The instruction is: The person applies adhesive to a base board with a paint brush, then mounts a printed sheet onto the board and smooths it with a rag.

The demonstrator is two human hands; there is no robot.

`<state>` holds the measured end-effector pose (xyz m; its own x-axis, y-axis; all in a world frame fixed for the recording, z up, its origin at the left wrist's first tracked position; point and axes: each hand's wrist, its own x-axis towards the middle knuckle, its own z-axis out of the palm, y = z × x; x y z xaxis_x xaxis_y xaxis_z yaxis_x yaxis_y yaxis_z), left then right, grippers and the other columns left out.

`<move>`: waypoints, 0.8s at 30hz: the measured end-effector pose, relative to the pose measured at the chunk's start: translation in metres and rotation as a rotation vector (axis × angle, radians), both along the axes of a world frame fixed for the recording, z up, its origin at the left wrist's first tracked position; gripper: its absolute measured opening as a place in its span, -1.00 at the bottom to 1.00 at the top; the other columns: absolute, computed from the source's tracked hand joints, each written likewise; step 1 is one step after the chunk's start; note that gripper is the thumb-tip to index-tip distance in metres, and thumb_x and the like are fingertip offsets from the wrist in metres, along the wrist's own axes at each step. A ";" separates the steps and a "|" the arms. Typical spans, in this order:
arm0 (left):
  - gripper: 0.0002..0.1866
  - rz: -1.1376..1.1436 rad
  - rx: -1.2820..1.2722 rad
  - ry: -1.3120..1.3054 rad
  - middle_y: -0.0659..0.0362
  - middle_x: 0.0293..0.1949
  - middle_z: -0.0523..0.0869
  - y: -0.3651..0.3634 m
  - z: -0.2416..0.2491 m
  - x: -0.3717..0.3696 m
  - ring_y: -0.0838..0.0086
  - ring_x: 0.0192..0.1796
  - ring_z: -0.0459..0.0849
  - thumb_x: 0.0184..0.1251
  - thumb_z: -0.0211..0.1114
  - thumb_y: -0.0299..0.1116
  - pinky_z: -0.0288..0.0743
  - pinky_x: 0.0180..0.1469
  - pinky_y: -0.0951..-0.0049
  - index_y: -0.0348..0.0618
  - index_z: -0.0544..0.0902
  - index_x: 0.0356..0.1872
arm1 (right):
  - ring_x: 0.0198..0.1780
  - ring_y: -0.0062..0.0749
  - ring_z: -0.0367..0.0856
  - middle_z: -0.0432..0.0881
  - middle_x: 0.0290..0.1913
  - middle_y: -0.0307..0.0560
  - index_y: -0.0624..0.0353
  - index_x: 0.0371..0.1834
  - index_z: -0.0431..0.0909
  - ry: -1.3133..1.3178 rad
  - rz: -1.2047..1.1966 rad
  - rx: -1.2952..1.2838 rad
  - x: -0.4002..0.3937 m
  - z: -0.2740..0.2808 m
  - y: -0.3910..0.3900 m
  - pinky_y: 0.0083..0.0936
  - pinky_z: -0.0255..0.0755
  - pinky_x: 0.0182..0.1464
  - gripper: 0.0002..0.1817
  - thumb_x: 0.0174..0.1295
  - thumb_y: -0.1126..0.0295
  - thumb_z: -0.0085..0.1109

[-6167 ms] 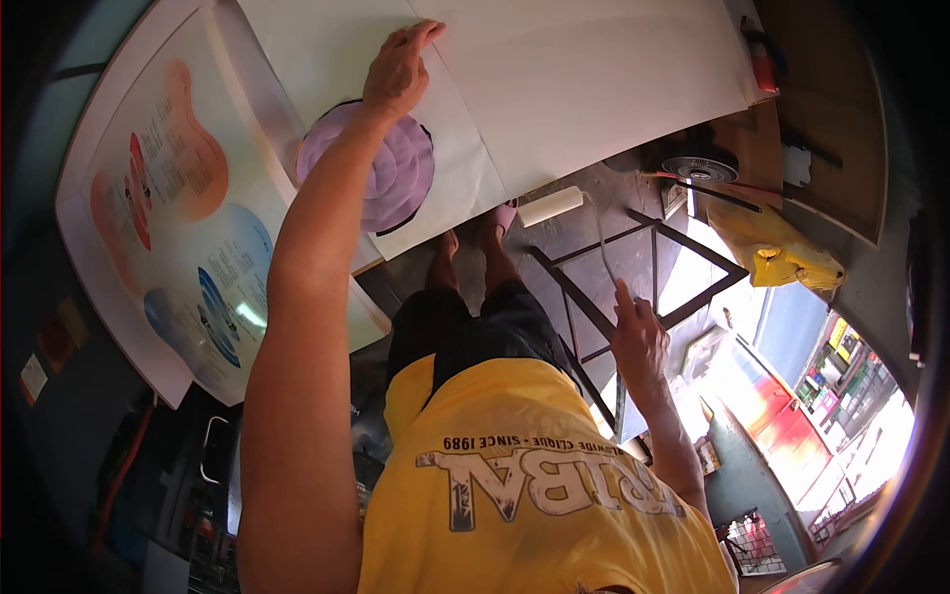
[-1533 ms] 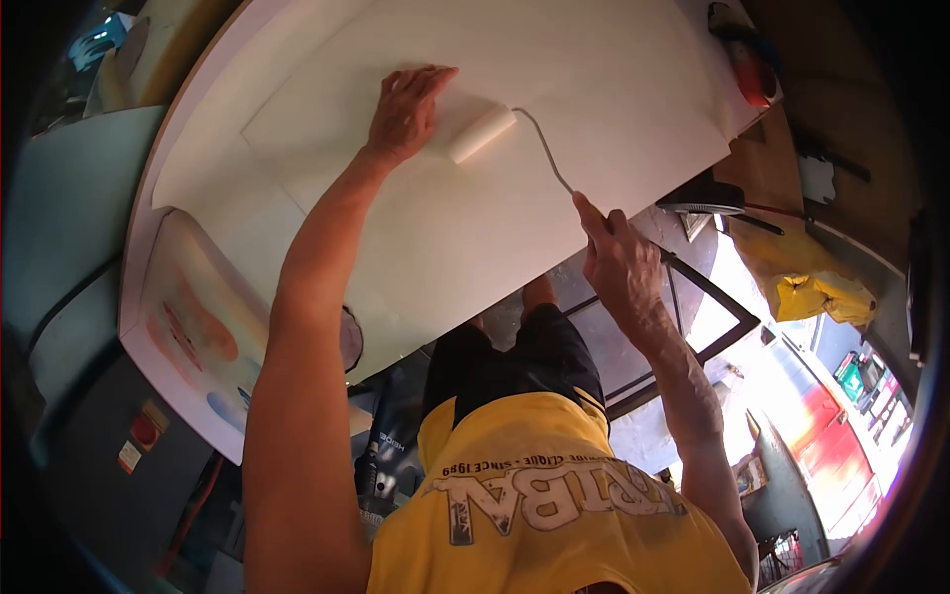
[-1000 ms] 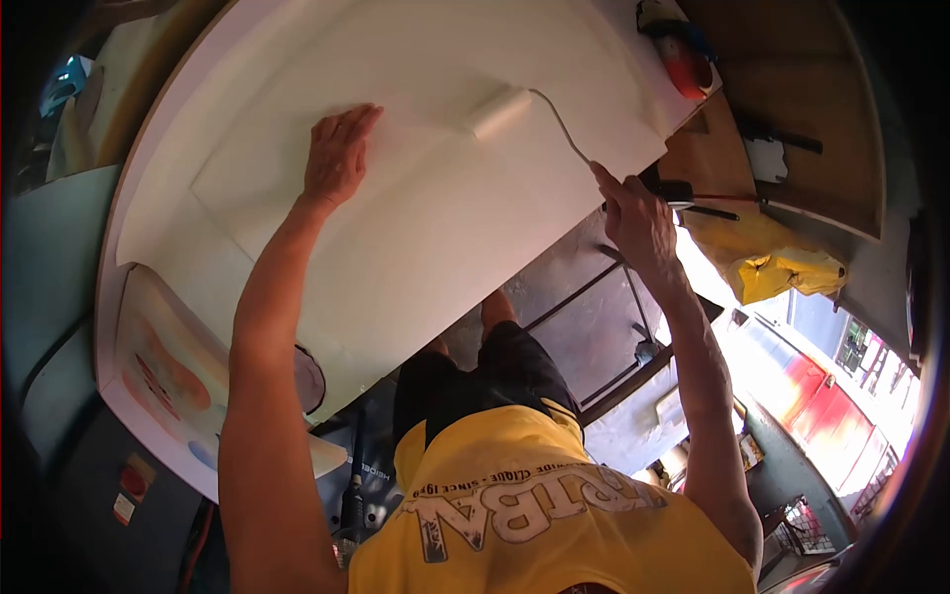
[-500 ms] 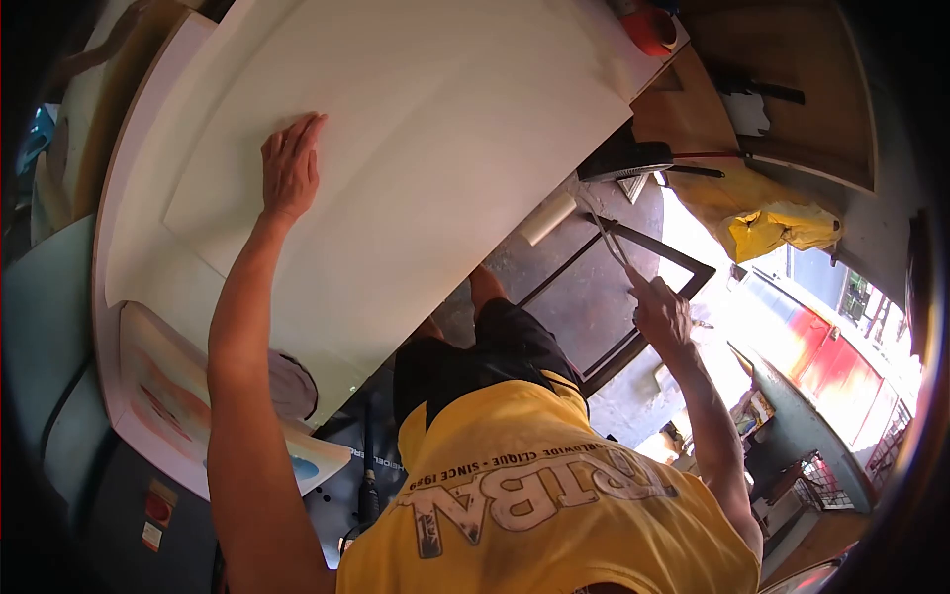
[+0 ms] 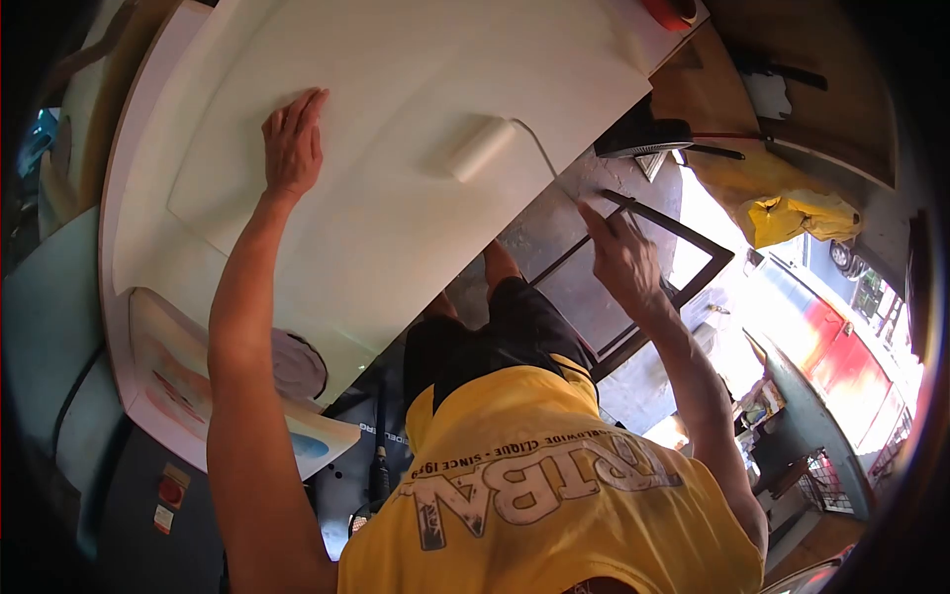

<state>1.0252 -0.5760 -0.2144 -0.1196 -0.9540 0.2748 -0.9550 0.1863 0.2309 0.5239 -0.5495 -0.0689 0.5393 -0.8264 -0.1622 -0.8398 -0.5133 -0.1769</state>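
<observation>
The roller (image 5: 483, 148), upper centre, slants lower left to upper right over the pale sheet (image 5: 396, 247). Up-left of the nearer right hand (image 5: 628, 259), its handle is wrapped by those fingers. The left hand (image 5: 293, 150), upper left, lies flat, fingers nearly together.

At 6 o'clock, the shirt (image 5: 554, 549) is bright yellow, with pale, dark-outlined block letters and smaller black lettering. Above it, the shorts (image 5: 485, 337) are black with yellow trim. Towards 12, the sheet (image 5: 396, 79) is plain creamy white, like the roller (image 5: 484, 148). The printed panel (image 5: 168, 371) at 8 has soft orange-red and blue patches; the round pad (image 5: 295, 364) is dusky mauve, dark-edged. At 3 to 4, the door (image 5: 841, 346) shows red and white.
</observation>
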 end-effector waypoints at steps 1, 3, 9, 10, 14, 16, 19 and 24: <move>-0.41 0.001 0.001 0.002 0.32 0.41 0.58 -0.002 0.002 0.000 0.27 0.22 0.56 0.48 0.19 -0.54 0.37 0.36 0.16 0.14 0.48 0.50 | -0.37 -0.25 0.70 0.58 -0.31 -0.15 -0.13 0.41 0.61 0.026 -0.010 0.018 -0.019 0.001 0.016 -0.31 0.64 -0.38 -0.35 0.20 0.60 0.28; -0.40 0.005 0.009 0.007 0.32 0.41 0.58 0.002 0.001 -0.001 0.27 0.22 0.56 0.47 0.19 -0.54 0.37 0.36 0.16 0.15 0.47 0.50 | -0.38 -0.26 0.69 0.57 -0.32 -0.16 -0.14 0.43 0.61 0.062 -0.027 0.039 -0.054 0.007 0.049 -0.31 0.62 -0.41 -0.34 0.22 0.60 0.29; -0.40 0.015 0.001 0.011 0.35 0.41 0.58 0.000 0.001 0.002 0.28 0.22 0.56 0.48 0.20 -0.53 0.36 0.38 0.16 0.19 0.47 0.51 | -0.39 -0.29 0.68 0.57 -0.36 -0.17 -0.12 0.42 0.63 -0.022 -0.093 0.009 -0.085 0.035 0.079 -0.30 0.58 -0.46 -0.39 0.27 0.57 0.32; -0.40 0.013 -0.002 0.007 0.36 0.41 0.58 -0.001 0.001 0.003 0.29 0.22 0.56 0.48 0.21 -0.53 0.36 0.38 0.16 0.20 0.47 0.51 | -0.39 -0.29 0.67 0.57 -0.36 -0.16 -0.11 0.40 0.64 -0.048 -0.098 -0.002 -0.075 0.042 0.075 -0.29 0.58 -0.46 -0.41 0.28 0.56 0.32; -0.39 0.014 0.000 0.005 0.38 0.41 0.57 0.001 -0.001 0.000 0.31 0.23 0.56 0.47 0.22 -0.53 0.37 0.38 0.16 0.20 0.46 0.50 | -0.34 -0.32 0.68 0.57 -0.32 -0.20 -0.15 0.42 0.62 -0.006 0.012 0.011 -0.022 0.018 0.054 -0.35 0.60 -0.40 -0.37 0.24 0.56 0.32; -0.39 0.012 -0.013 -0.003 0.38 0.40 0.58 -0.001 -0.003 0.001 0.31 0.22 0.56 0.47 0.22 -0.53 0.37 0.38 0.16 0.21 0.46 0.50 | -0.33 -0.33 0.68 0.57 -0.31 -0.21 -0.16 0.43 0.62 0.054 -0.007 0.037 -0.032 0.008 0.062 -0.36 0.60 -0.41 -0.35 0.23 0.57 0.31; -0.39 0.011 -0.020 -0.002 0.38 0.40 0.58 0.000 -0.004 0.003 0.31 0.22 0.56 0.48 0.21 -0.53 0.38 0.38 0.17 0.21 0.46 0.50 | -0.32 -0.34 0.69 0.57 -0.30 -0.22 -0.18 0.43 0.62 0.089 -0.011 0.058 -0.068 0.007 0.080 -0.37 0.59 -0.42 -0.34 0.22 0.58 0.31; -0.41 0.009 -0.071 -0.013 0.39 0.40 0.59 0.000 -0.012 0.006 0.31 0.22 0.56 0.51 0.20 -0.50 0.38 0.37 0.16 0.22 0.46 0.51 | -0.42 -0.23 0.68 0.61 -0.37 -0.15 -0.14 0.40 0.65 -0.053 -0.110 0.054 -0.112 0.032 0.086 -0.29 0.59 -0.42 -0.40 0.28 0.60 0.26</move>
